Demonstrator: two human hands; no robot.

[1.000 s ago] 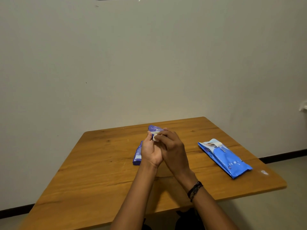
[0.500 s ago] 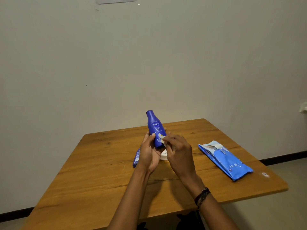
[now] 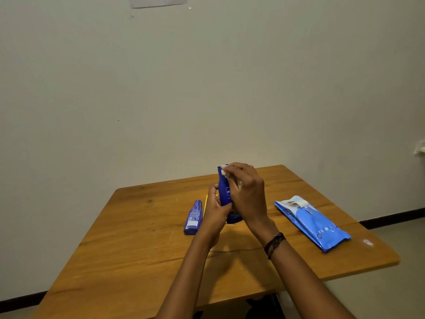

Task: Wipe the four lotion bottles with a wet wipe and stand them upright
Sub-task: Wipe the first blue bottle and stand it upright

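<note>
My left hand grips the lower body of a dark blue lotion bottle, held upright above the table. My right hand pinches a small white wet wipe against the bottle's cap and neck. A second blue bottle lies flat on the wooden table just left of my hands. A bit of another blue bottle shows on the table behind my hands, mostly hidden. Something yellow peeks out beside my left hand.
A blue wet-wipe pack with its white flap peeled open lies on the right side of the table. A small round sticker sits near the right edge. A plain wall stands behind the table's far edge.
The bottle was first low between both hands, then raised upright. My right hand with the wipe has moved up from the bottle's middle to its cap.
</note>
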